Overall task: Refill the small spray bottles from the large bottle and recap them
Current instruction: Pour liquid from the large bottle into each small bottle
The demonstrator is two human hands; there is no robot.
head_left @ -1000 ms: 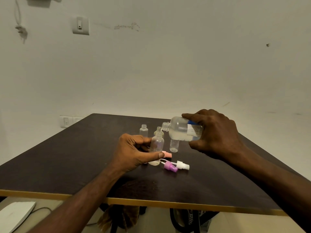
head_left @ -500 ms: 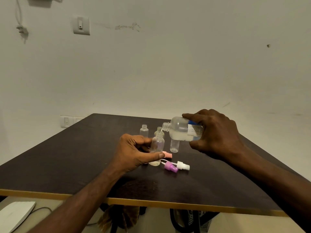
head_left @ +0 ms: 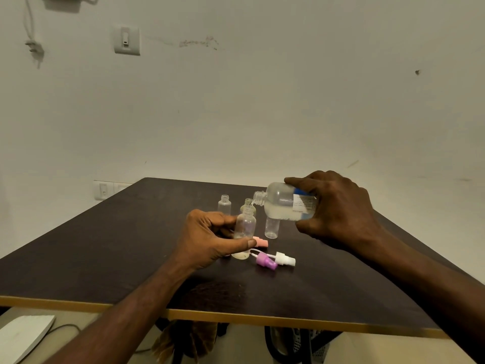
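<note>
My left hand [head_left: 210, 239] grips a small clear bottle [head_left: 244, 227] that stands upright and uncapped on the dark table [head_left: 105, 245]. My right hand [head_left: 338, 208] holds the large bottle [head_left: 280, 203] tipped on its side, its open mouth just above the small bottle's neck, with a thin stream of liquid between them. A little liquid lies in the small bottle's bottom. Three more uncapped small bottles stand behind: one at the left [head_left: 224, 204], one [head_left: 248, 204] partly hidden, one [head_left: 271, 227] under the large bottle. Loose spray caps lie in front: pink [head_left: 261, 242], purple [head_left: 265, 261], white [head_left: 284, 258].
The table's front edge [head_left: 236, 317] has a yellow trim. A white wall rises close behind the table, with a switch plate [head_left: 127, 40] and sockets [head_left: 105, 189]. A white object [head_left: 23, 334] and a cable lie on the floor at the lower left.
</note>
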